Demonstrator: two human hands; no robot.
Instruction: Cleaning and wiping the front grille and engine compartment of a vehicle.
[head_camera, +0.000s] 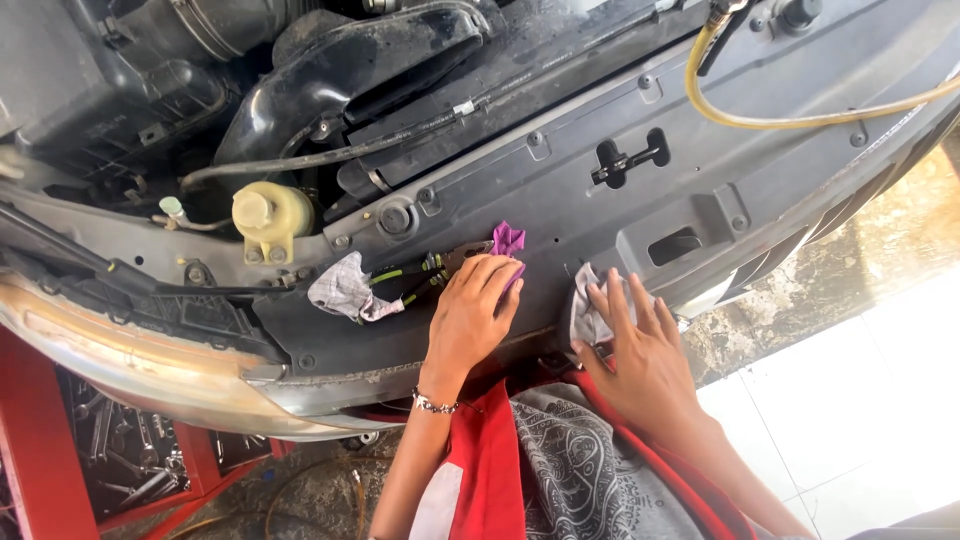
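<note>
Both hands rest on the dark car panel (560, 200). Left hand (472, 312) lies flat on a purple cloth (507, 240), nothing gripped; pliers (425, 275) point away leftward. Right hand (640, 350) presses a white rag (588, 315).

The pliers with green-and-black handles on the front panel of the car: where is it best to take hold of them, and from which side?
Probably by the two handles, coming from their free ends near the checked rag. The handles lie flat and slightly spread on the panel, fully exposed, while the head end is covered by the left hand.
</note>
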